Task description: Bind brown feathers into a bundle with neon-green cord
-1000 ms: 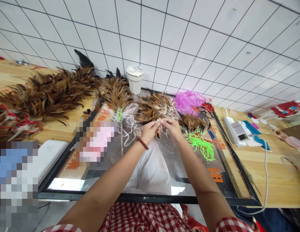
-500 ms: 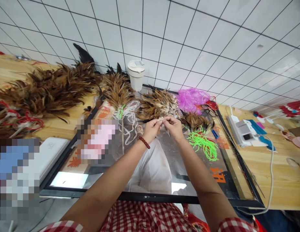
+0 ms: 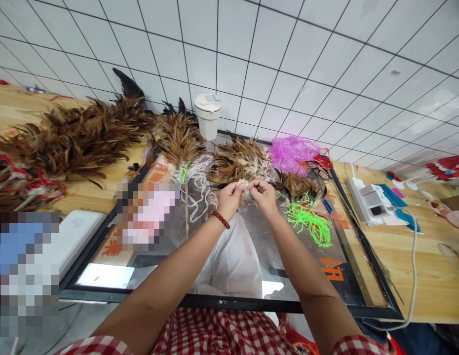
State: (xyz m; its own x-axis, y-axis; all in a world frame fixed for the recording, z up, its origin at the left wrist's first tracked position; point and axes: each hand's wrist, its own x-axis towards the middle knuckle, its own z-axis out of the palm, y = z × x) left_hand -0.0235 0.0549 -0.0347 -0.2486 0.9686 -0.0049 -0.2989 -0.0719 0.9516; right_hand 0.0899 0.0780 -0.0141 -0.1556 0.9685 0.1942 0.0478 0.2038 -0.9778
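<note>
My left hand (image 3: pixel 231 198), with a beaded bracelet at the wrist, is closed in a pinch on a small bunch of feathers (image 3: pixel 244 183), whose pale quill ends show at the fingertips. Close beside it, my right hand (image 3: pixel 263 196) is also pinched; what lies in its fingers is too small to make out. Just beyond both hands lies a pile of brown feathers (image 3: pixel 239 160). A feather duster (image 3: pixel 180 140) with a thin stick handle rests to the left, next to loose white string (image 3: pixel 200 187). Right of my hands are more brown feathers (image 3: pixel 300 185) and bright green cords (image 3: pixel 311 222).
A black-framed glass panel (image 3: pixel 251 301) covers the work area. Behind stand a white lidded cup (image 3: pixel 208 118) and a crumpled purple plastic bag (image 3: pixel 292 153). Large feather dusters (image 3: pixel 66 138) lie left. At right is a white power strip (image 3: pixel 363 199) with a cable.
My fingertips have drawn slightly apart, showing a little more of the pale quill ends. Otherwise the view has only shifted slightly.
</note>
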